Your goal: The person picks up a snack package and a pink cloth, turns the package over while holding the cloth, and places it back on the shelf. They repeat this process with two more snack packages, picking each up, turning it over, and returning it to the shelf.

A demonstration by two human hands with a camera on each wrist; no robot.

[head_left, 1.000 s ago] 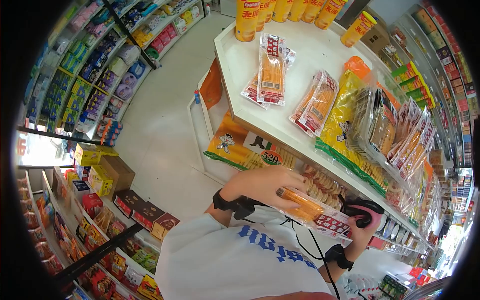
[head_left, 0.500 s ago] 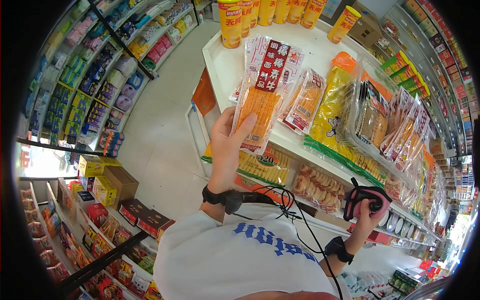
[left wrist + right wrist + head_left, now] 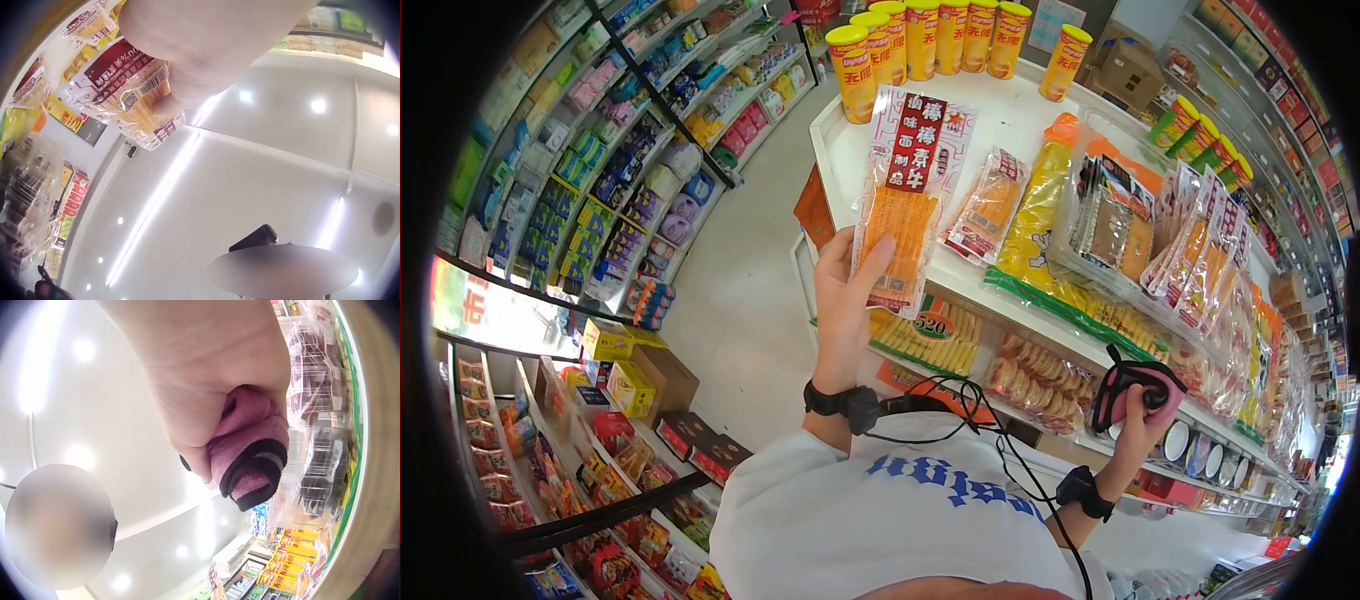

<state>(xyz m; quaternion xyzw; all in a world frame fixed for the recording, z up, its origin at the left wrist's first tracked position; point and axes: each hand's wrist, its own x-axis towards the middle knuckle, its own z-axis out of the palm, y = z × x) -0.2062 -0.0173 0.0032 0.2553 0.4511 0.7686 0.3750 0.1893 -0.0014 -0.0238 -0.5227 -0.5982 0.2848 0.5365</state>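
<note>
We saw the left grip [image 3: 845,300] clamped on a flat, clear plastic packet of orange sticks [image 3: 898,215], lifted over the white surface [image 3: 1000,112], seemingly not yet laid down, similar packets [image 3: 990,205] already there, right grip [image 3: 1136,428] clamped on a rolled pink, black-edged cloth [image 3: 1165,388].

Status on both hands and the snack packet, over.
Left hand gripping snack packet, upright in head view. Right hand gripping rolled pink cloth. Only the left hand covers part of the packet.
</note>
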